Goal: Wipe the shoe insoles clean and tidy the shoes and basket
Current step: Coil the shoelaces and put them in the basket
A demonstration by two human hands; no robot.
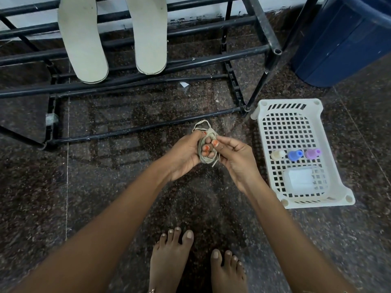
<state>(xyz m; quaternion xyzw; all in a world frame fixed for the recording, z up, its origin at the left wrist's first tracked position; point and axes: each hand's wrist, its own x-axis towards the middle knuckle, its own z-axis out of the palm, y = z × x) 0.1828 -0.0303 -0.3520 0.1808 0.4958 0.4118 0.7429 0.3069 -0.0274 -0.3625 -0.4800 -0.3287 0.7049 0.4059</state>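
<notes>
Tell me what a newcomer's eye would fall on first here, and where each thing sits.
At centre, the left hand and right hand both grip a coil of cream cord, probably shoelace. Two pale insoles lean on the black rack at upper left. At right, a white basket on the floor holds three small bottles, cream, blue and purple.

A black tubular shoe rack [265,28] stood on a dark speckled stone floor [95,208]. A dark blue plastic bin [342,39] stood just right of it. A small white scrap [183,84] lay beneath the rack.
</notes>
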